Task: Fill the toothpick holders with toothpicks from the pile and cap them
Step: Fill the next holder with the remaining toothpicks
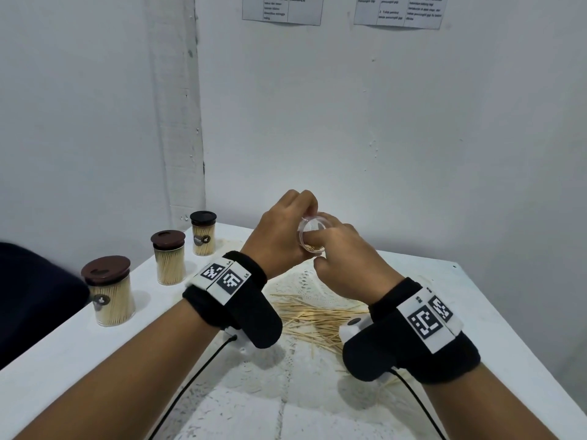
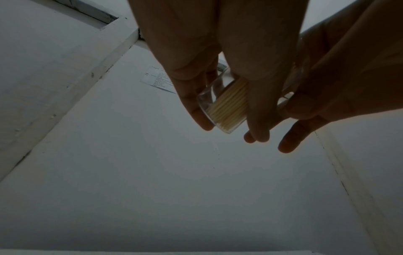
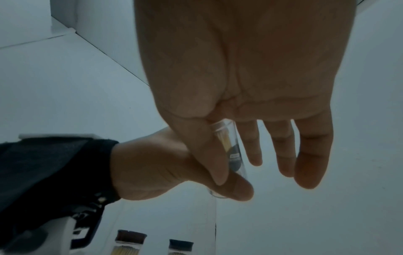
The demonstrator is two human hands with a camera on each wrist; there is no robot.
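Note:
My left hand [image 1: 279, 230] holds a clear toothpick holder [image 1: 317, 217] tilted in the air above the table, its open mouth turned toward me. Pale toothpicks [image 2: 229, 103] lie inside the holder [image 2: 205, 100]. My right hand [image 1: 346, 265] is at the mouth: one finger sits in the opening, and its thumb [image 3: 205, 155] lies along the holder's [image 3: 236, 143] outer wall, pinching the rim. The other fingers [image 3: 283, 155] are straight. Below both wrists lies the loose toothpick pile [image 1: 317, 319]. No cap sits on this holder.
Three filled, capped holders [image 1: 109, 290] [image 1: 168, 258] [image 1: 203, 233] stand in a row along the left edge of the white table [image 1: 476, 312]. A white lace mat [image 1: 254, 382] lies under the pile. A dark object [image 1: 31, 296] sits off the left edge, with walls close behind.

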